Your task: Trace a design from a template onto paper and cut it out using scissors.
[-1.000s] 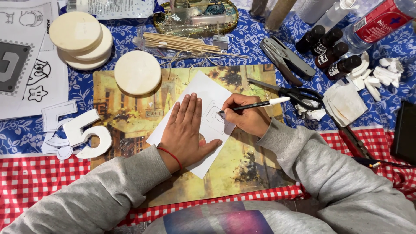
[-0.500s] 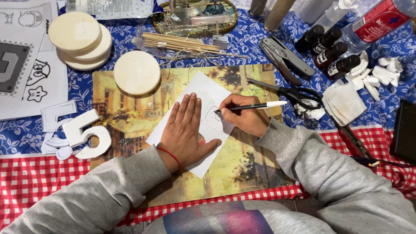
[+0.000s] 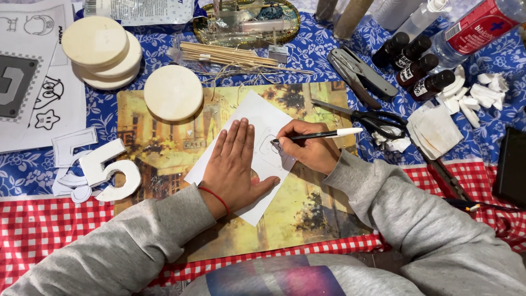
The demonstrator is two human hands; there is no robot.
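Tracing leftward since a second ago, the right hand (image 3: 309,151) pinches the pen (image 3: 315,135), its tip nearer the spread left hand (image 3: 236,167) flattening the white paper (image 3: 257,112) at the placemat's (image 3: 164,164) centre, so the outline grows

one head-worn view looks steeply down, close over the table (image 3: 33,230), seemingly from its near edge.

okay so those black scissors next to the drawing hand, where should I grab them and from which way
Take the scissors by the black handle loops, which lie at their right end near the crumpled tissue. Come from the right and above: the blades point left toward the right hand and the pen, so that side is crowded and sharp.
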